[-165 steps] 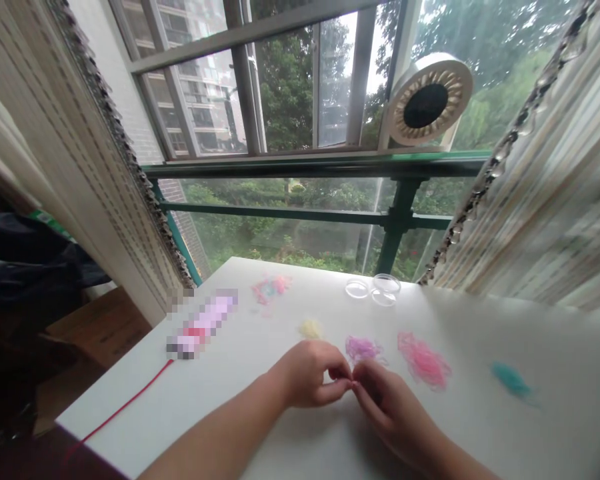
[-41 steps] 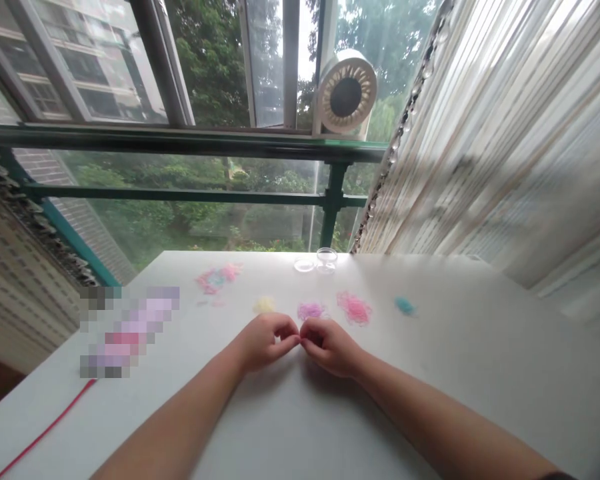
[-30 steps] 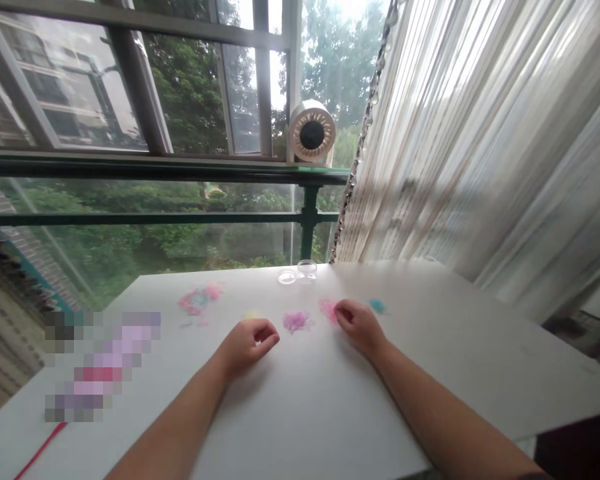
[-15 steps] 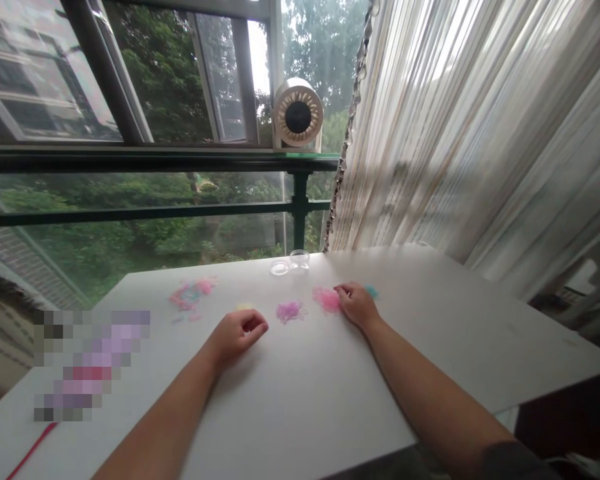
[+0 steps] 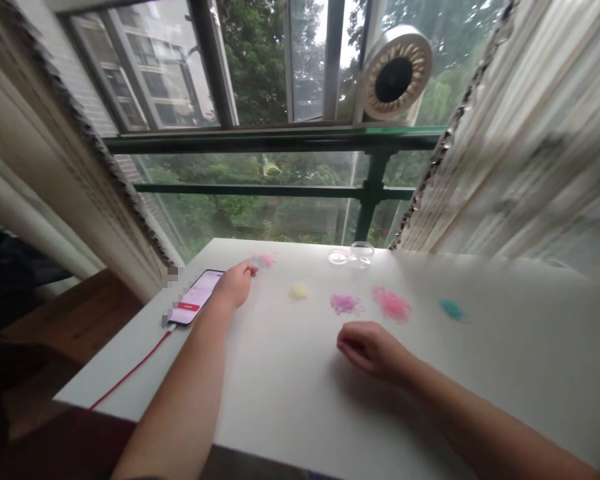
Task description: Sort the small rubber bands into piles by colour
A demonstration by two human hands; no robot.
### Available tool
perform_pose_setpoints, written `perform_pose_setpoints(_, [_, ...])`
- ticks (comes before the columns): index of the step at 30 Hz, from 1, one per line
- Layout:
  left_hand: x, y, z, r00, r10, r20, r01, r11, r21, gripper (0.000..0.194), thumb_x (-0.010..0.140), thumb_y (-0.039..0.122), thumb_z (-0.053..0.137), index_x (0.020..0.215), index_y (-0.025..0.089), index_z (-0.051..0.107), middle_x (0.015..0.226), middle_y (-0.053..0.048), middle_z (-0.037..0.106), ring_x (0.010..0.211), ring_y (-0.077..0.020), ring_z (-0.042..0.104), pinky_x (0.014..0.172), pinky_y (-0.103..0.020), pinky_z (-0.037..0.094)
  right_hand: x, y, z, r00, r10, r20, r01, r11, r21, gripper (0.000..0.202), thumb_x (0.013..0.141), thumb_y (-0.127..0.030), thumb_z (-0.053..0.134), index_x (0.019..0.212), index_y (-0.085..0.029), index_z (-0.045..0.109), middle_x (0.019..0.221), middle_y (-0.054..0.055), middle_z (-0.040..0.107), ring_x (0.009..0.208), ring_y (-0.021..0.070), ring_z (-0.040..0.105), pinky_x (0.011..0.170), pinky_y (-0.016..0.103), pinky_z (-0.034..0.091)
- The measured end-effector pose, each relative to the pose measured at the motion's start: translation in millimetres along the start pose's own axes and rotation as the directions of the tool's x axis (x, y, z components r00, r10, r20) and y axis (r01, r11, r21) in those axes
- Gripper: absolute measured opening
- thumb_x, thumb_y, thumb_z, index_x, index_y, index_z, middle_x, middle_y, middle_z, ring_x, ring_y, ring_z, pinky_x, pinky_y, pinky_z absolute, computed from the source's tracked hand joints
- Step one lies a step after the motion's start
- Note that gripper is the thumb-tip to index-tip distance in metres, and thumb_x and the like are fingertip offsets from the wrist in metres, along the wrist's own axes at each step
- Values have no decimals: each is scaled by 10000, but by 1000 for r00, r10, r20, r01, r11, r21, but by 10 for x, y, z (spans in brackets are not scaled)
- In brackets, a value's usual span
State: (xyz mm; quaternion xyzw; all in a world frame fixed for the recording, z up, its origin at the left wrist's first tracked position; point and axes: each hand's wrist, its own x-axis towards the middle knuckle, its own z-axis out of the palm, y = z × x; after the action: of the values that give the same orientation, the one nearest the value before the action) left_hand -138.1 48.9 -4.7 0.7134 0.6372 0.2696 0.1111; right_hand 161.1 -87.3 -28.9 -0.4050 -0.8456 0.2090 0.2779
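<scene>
Mixed-colour pile (image 5: pixel 267 260) is lying just beyond the left hand (image 5: pixel 234 285), while yellow (image 5: pixel 299 291), purple (image 5: pixel 345 304), pink (image 5: pixel 393 305) and teal piles (image 5: pixel 451 308) are sitting apart. Both that hand and the right hand (image 5: pixel 375 348) are curling narrowly; I can't tell whether either is holding anything.

Pink-blue pile (image 5: pixel 265 260) on table (image 5: pixel 280 380)

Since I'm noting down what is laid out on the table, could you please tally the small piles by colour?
Yellow pile: 1
Purple pile: 1
Pink pile: 1
Teal pile: 1
Mixed pink and blue pile, partly hidden by the left hand: 1
Total: 5
</scene>
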Motion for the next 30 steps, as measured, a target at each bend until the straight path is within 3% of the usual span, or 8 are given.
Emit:
perform_pose_setpoints(3, [17, -166, -43, 982, -181, 44, 177, 980, 89, 341, 831, 166, 349, 1019, 177, 634, 1060, -70, 665, 941, -198, 606, 804, -295, 456, 93, -77, 148, 974, -110, 197, 120, 992, -42, 108, 756, -148, 489, 655, -186, 495, 610, -19, 492, 537, 95, 378, 533, 215, 292])
perform_pose_setpoints(6, [-35, -155, -37, 970, -228, 83, 216, 967, 133, 318, 814, 155, 401, 1019, 184, 641, 1075, -68, 665, 959, -198, 605, 816, -285, 452, 128, -52, 220, 969, -98, 228, 123, 988, -97, 116, 750, -149, 489, 644, -190, 470, 600, -25, 486, 532, 95, 358, 538, 223, 278])
perform_pose_setpoints(12, [-117, 50, 87, 987, -127, 96, 110, 981, 162, 237, 746, 261, 569, 947, 193, 676, 942, -54, 702, 830, -178, 632, 737, -239, 464, 96, -4, 189, 973, -79, 218, 86, 996, -19, 113, 771, -163, 479, 662, -190, 465, 600, -25, 481, 546, 97, 379, 546, 215, 290])
perform_pose_setpoints(19, [-46, 82, 155, 990, -57, 130, 20, 963, 270, 174, 742, 298, 516, 781, 206, 658, 827, -29, 690, 765, -184, 618, 666, -243, 447, 144, 5, 132, 972, -108, 207, 84, 989, 124, 55, 739, -195, 536, 684, -190, 537, 595, -26, 525, 533, 93, 425, 536, 194, 331])
perform_pose_setpoints(23, [25, 81, 182, 997, 17, 76, -43, 931, 362, 149, 744, 309, 486, 746, 216, 603, 818, -10, 655, 775, -212, 595, 683, -290, 447, 177, 50, 133, 976, -118, 185, 91, 985, 147, 84, 742, -251, 553, 676, -199, 559, 600, -28, 559, 561, 105, 479, 542, 193, 354])
perform_pose_setpoints(30, [-33, 276, 270, 999, 9, 49, -19, 980, 199, 209, 802, 365, 427, 855, 209, 556, 822, 6, 639, 781, -185, 596, 688, -272, 441, 181, 73, 137, 978, -88, 191, 60, 987, 149, 106, 752, -292, 554, 703, -201, 575, 615, -35, 563, 571, 92, 494, 537, 183, 357])
